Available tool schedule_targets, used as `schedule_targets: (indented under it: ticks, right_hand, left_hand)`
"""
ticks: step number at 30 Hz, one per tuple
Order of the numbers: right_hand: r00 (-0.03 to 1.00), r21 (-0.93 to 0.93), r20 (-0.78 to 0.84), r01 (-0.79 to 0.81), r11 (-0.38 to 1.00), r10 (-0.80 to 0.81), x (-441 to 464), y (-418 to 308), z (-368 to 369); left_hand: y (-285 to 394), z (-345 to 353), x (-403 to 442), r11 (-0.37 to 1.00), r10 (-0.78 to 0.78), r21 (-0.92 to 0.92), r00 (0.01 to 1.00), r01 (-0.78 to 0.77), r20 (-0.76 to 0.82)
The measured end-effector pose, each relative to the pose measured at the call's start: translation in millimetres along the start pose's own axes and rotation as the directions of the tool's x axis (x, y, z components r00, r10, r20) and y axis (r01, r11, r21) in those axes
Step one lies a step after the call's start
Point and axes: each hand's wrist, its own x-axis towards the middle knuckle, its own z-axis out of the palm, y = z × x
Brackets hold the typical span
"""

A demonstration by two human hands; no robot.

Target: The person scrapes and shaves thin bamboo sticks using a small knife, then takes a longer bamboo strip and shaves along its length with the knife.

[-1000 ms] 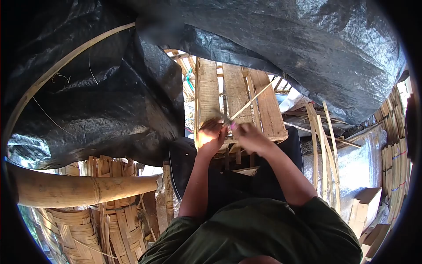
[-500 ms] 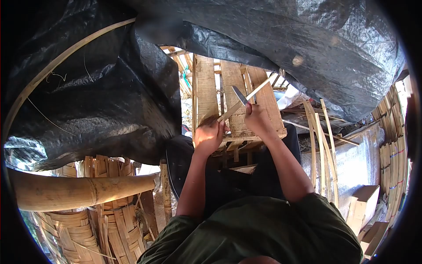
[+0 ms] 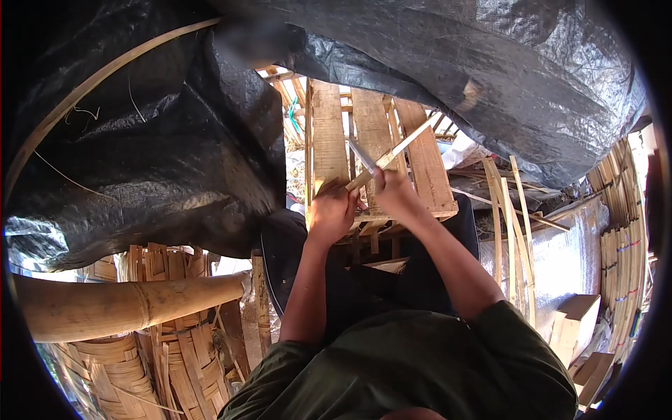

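My left hand (image 3: 331, 215) is closed round the near end of a pale bamboo strip (image 3: 408, 142), which slants up to the right above a slatted wooden bench (image 3: 366, 105). In my right hand (image 3: 399, 194) is the handle of a knife (image 3: 362, 156). Its blade points up and to the left, crossing the strip a little beyond my left hand. My right fist hides the handle. Both hands are over the near part of the bench, between my knees.
Black plastic sheeting (image 3: 140, 154) hangs at the left and overhead. A thick bamboo pole (image 3: 126, 304) lies left, above woven bamboo baskets (image 3: 105, 364). Several loose strips (image 3: 509, 238) lean at the right, near a wooden block (image 3: 577, 315) and bundled strips (image 3: 623, 259).
The knife moved from close to my left hand outward along the strip, then came partway back. The strip stays in my left hand. The view has shifted slightly.
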Motion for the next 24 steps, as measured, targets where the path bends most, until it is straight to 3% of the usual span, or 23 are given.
schedule_targets:
  ticks: [2,3,7,10,12,15,19,21,22,23,24]
  right_hand:
    - [0.919,0.220,0.349,-0.269,0.938,0.182,-6.3,-26.3,-25.4]
    - [0.870,0.144,0.405,-0.364,0.920,0.281,4.2,-18.5,-29.3]
    - [0.924,0.143,0.316,-0.270,0.952,0.215,2.2,-12.7,-17.8]
    - [0.869,0.138,0.369,-0.401,0.906,0.329,12.1,-2.6,-19.8]
    - [0.884,0.125,0.312,-0.401,0.908,0.347,12.4,-1.4,-20.6]
    - [0.960,0.200,0.246,-0.186,0.962,0.135,-13.0,-15.6,-0.9]
    - [0.894,0.121,0.304,-0.379,0.918,0.329,12.8,6.4,-12.0]
    - [0.982,0.198,0.151,-0.144,0.970,0.115,-8.9,-12.5,5.1]
    - [0.997,0.223,0.076,-0.033,0.974,0.017,-19.1,-18.6,7.6]
    - [0.970,0.161,0.221,-0.139,0.977,0.101,-12.2,-13.2,-0.8]
    - [0.970,0.161,0.218,-0.140,0.977,0.103,1.6,-5.3,-10.3]
  left_hand:
    - [0.9,-5.8,-0.5,1.000,-0.003,0.001,0.999,0.003,0.034]
    - [2.7,-7.7,0.2,1.000,0.001,-0.002,0.998,-0.001,0.059]
    - [10.5,-5.7,1.9,0.990,-0.103,-0.086,0.992,0.109,0.076]
    - [5.9,-4.0,-0.3,0.986,-0.109,-0.118,0.992,0.117,0.071]
    - [6.2,-1.6,-0.3,0.999,-0.035,0.010,0.997,0.034,0.073]
    - [1.7,-1.1,-1.0,0.997,0.023,-0.078,0.999,-0.027,-0.048]
    - [5.1,-3.0,-2.8,0.999,-0.034,0.004,0.993,0.034,0.114]
    - [4.4,0.6,0.2,0.998,0.064,-0.016,0.996,-0.065,-0.063]
    - [6.9,-1.6,-2.4,0.998,0.060,-0.019,0.997,-0.061,-0.052]
    - [8.5,-4.6,-2.7,0.999,0.025,-0.024,1.000,-0.025,-0.005]
    - [10.7,-7.8,0.8,1.000,-0.007,-0.026,1.000,0.008,0.030]
